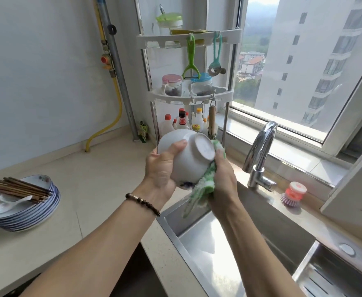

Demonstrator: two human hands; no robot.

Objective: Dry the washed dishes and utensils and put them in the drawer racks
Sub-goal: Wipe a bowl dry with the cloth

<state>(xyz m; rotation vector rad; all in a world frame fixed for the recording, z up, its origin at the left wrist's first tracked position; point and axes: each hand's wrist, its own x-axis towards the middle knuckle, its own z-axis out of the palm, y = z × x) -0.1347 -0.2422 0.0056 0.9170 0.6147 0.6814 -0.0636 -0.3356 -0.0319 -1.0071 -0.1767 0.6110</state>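
A white bowl (pixel 186 159) is held tilted above the sink's left edge, its foot ring turned up and to the right. My left hand (pixel 162 168) grips the bowl's side, thumb across its outer wall. My right hand (pixel 223 179) holds a green and white cloth (pixel 205 181) against the bowl's right and lower side. On the counter at far left stands a stack of blue-rimmed plates (pixel 36 213), with several brown chopsticks (pixel 19 188) and white spoons (pixel 10 205) lying on top.
A steel sink (pixel 199 239) lies below the hands, with a chrome tap (pixel 259 155) at its right and a pink dish brush (pixel 292 192) on the ledge. A corner shelf rack (pixel 188 39) with jars and bottles stands behind. A yellow gas hose (pixel 111 125) runs down the wall.
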